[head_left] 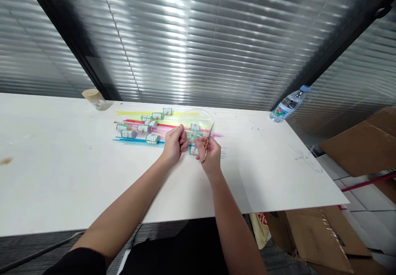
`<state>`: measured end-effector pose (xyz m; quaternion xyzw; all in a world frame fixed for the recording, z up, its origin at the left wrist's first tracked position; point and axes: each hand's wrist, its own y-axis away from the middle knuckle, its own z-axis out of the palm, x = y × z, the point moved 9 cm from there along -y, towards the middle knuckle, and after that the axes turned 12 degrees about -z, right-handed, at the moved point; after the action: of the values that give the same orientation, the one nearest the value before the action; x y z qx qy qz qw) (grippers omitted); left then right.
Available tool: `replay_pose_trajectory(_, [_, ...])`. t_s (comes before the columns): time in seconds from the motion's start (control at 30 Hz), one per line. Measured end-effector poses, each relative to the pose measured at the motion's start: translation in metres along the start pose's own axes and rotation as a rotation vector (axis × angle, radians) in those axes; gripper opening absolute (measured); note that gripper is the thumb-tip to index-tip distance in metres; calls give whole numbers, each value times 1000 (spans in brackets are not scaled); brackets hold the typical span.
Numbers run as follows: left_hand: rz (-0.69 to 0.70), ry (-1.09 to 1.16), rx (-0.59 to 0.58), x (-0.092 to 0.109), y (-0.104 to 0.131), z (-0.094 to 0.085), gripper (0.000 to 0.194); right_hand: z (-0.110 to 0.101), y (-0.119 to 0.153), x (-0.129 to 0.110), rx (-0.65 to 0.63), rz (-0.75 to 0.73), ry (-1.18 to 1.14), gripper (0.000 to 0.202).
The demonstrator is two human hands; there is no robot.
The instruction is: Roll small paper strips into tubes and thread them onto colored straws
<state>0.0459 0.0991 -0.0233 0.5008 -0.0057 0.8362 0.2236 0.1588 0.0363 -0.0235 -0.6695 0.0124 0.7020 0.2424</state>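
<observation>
My left hand is closed, thumb pressed to the fingers, above the middle of the table; what it pinches is too small to make out. To its right, my right hand grips a small pair of scissors with copper-coloured handles, its blades pointing up and away from me. Below and behind both hands lie long thin strips in yellow, red, pink and blue. Several small rolled labels, white with green edges, wrap or rest on these strips. Behind the hands is a clear round dish, partly hidden.
A jar with a tan lid stands at the back left. At the back right of the white table is a water bottle. A clear plastic piece lies near the right edge. Cardboard boxes sit beyond it; blinds rise behind.
</observation>
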Motion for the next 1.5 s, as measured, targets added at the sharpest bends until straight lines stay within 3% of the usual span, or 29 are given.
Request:
replay_pose_trajectory(0.13, [85,50,80,7,0,-9,48,15,6,3,-160,14,-3,37])
replay_pose_trajectory(0.27, [142,32,108,9,0,-10,49,22,9,7,-234,21,-12,38])
replay_pose_trajectory(1.5, [120,-21,49,3,3,0,49,16,5,10,-197,55,18,39])
